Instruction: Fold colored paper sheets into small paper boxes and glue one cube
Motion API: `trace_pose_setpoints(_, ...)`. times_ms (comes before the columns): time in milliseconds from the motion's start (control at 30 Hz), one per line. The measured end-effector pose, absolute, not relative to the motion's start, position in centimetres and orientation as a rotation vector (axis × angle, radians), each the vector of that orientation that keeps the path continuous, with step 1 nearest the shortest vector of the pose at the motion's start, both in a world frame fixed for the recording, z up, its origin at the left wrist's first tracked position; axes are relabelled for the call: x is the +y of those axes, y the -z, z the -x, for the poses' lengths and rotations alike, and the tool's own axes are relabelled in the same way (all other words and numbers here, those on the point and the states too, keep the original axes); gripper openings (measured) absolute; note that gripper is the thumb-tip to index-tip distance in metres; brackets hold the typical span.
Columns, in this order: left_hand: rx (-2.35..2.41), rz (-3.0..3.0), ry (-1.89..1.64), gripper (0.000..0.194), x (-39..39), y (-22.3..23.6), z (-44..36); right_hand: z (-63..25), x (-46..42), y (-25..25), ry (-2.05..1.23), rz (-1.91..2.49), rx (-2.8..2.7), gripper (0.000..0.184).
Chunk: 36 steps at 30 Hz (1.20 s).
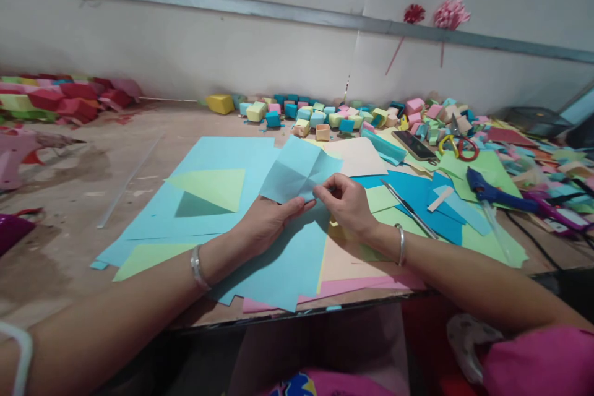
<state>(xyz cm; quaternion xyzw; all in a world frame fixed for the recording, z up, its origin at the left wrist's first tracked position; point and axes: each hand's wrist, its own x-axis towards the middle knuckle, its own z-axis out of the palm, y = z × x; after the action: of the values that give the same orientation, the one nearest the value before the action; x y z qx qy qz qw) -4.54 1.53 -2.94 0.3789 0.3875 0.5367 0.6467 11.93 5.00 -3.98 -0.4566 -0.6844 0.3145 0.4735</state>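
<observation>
I hold a creased light-blue paper square (297, 170) above the table, lifted off the sheets below. My left hand (266, 219) supports its lower edge from underneath, palm up. My right hand (346, 201) pinches the near corner of the same square between thumb and fingers. Each wrist wears a silver bangle. Under my hands lie large sheets of coloured paper (208, 198) in light blue, green, peach and pink, spread across the wooden table (74, 198).
Many small folded paper boxes (320, 117) line the back of the table. At the right lie a phone (414, 145), scissors (457, 147), a blue glue gun (492, 193), a pen (408, 207) and paper scraps. Red and pink folded shapes (60, 99) sit far left.
</observation>
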Motion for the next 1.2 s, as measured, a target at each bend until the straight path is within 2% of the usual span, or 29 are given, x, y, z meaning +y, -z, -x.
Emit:
trace_pose_setpoints(133,0.885,-0.787,-1.245,0.028,1.8,3.1,4.6,-12.0,5.0,4.0,-0.781,1.126,-1.658,0.022)
trace_pose_setpoints(333,0.959,-0.744,-1.238,0.015,2.2,3.3,5.0,-12.2,5.1,4.0,-0.858,1.107,-1.606,0.022)
trace_pose_setpoints(867,0.95,-0.768,-1.247,0.021,2.2,3.0,5.1,-12.1,5.3,4.0,-0.956,1.078,-1.567,0.026)
trace_pose_setpoints(1200,1.305,-0.967,-1.213,0.025,2.1,3.0,5.5,-12.0,4.7,4.0,-1.004,1.003,-1.52,0.028)
